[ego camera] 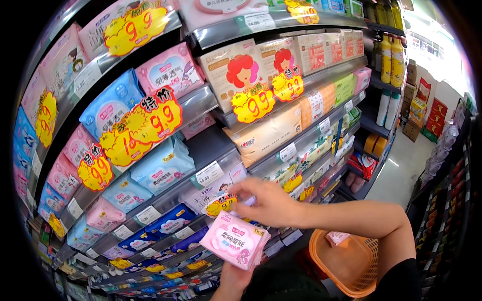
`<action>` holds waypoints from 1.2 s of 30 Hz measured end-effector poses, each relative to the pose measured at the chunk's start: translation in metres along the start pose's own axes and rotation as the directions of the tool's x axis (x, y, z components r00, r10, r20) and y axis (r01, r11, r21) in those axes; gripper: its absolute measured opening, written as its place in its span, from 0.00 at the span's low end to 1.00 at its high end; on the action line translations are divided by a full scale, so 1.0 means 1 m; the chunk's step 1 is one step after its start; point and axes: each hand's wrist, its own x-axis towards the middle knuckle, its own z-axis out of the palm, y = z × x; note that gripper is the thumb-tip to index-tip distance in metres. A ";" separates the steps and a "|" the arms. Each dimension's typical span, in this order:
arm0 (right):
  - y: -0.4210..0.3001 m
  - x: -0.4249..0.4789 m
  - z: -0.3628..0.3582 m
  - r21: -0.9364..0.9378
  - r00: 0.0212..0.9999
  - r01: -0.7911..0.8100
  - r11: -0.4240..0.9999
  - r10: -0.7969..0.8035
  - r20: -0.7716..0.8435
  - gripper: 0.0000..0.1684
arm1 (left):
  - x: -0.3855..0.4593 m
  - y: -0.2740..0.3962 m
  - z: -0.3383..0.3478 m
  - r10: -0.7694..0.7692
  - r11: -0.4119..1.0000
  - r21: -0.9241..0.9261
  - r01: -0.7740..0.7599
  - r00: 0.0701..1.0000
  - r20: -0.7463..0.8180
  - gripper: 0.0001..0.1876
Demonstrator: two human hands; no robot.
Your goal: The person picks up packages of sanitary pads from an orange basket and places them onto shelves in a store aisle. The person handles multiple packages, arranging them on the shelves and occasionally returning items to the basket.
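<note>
My left hand (236, 277) reaches up from the bottom edge. It supports a pink plastic pack of sanitary pads (232, 239) from below, printed front facing up. A second pink layer shows along the pack's right edge; I cannot tell if it is a separate pack. Slightly blurred, my right hand (268, 202) hovers above and to the right of this pack, fingers curled and apart, with nothing visible in it. Behind its fingertips are a yellow starburst price tag (220, 206) and a pale lavender pack (209, 191) on the shelf.
An orange plastic basket (315, 256) stands below my right forearm with a pink pack (337, 237) inside. Tiered shelves hold light-blue packs (163, 165), beige boxes (216, 77) and an orange tissue pack (267, 137). On the right, an aisle floor (404, 165) runs past yellow bottles (397, 62).
</note>
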 end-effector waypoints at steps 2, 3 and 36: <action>-0.003 0.029 -0.003 -0.146 0.962 0.207 0.967 -0.229 -0.150 0.16 | -0.002 0.004 -0.008 -0.002 0.999 -0.041 0.001 0.999 -0.033 0.30; 0.000 0.043 -0.005 -0.267 0.908 0.316 0.910 -0.372 -0.193 0.15 | -0.004 0.005 -0.012 -0.010 0.998 -0.058 0.007 0.999 -0.047 0.30; 0.043 0.257 0.047 -0.870 0.994 0.085 0.486 -0.098 0.043 0.22 | -0.036 0.027 -0.008 0.034 0.999 0.032 -0.025 0.952 -0.304 0.23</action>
